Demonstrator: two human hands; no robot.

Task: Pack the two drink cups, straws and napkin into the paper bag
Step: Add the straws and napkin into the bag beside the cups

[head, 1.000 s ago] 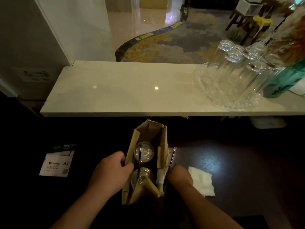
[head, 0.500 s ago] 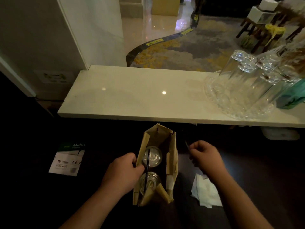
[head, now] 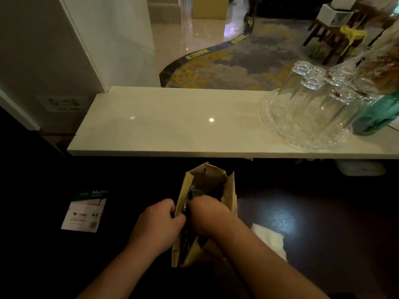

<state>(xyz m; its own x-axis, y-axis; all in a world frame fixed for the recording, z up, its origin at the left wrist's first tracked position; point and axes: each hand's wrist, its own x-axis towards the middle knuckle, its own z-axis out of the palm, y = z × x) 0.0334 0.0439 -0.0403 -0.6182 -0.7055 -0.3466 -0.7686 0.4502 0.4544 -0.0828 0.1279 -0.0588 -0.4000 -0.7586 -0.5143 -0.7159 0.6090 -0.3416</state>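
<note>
A brown paper bag stands open on the dark table, right in front of me. My left hand pinches its left wall at the rim. My right hand reaches across the bag's mouth with fingers closed on a thin straw, of which only a glint shows by the fingertips. This hand hides most of the bag's inside; just the edge of a clear cup lid shows behind it. A white napkin lies flat on the table to the right of the bag, partly behind my right forearm.
A pale marble counter runs across just beyond the bag. A glass tray with several upturned glasses and a teal bottle stand at its right end. A pack of A4 paper lies to the left.
My right hand went from the table right of the bag, where it picked up a straw, over into the bag's mouth. My left hand kept hold of the bag's left wall.
</note>
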